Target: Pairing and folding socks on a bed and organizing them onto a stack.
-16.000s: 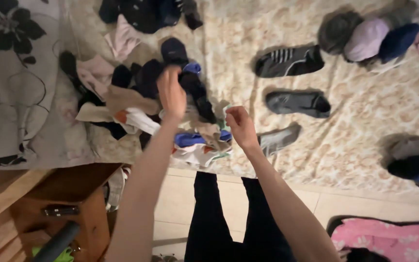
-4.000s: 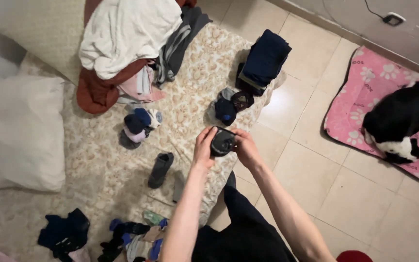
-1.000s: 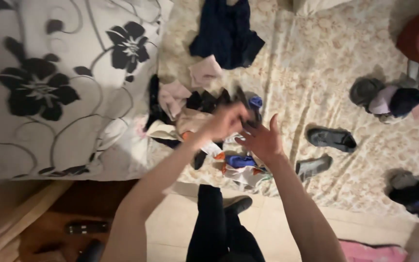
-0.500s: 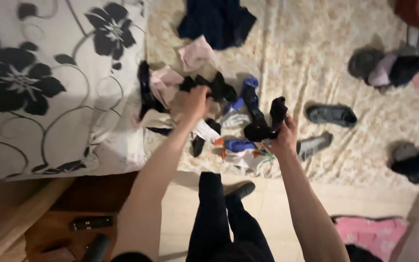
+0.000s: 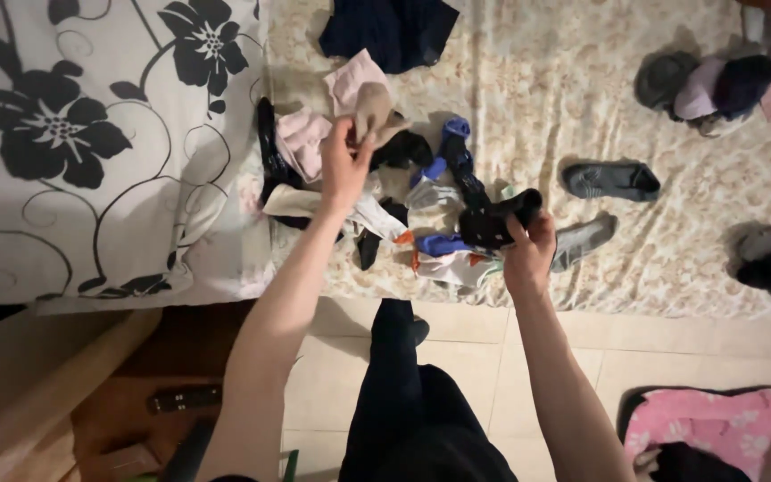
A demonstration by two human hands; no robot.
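Black sock [image 5: 497, 223] lying crosswise in right hand [image 5: 531, 250], toe pointing right

The room is dim, lit warm and yellowish from somewhere above the bed [image 5: 582, 71]. The patterned bedspread takes most of the light; the floor [image 5: 671, 357] below its near edge falls darker, and the bottom left corner sinks into brown gloom. Soft shadows sit just beside each sock on the bed, blurred at their edges. No glare anywhere. The picture is soft and slightly smeared throughout, the fabric pattern mushy. Both hands look faintly blurred, the left hand [image 5: 343, 165] more than the right hand [image 5: 530, 245]. Forearms stretch wide toward the bottom edge, lens distortion.
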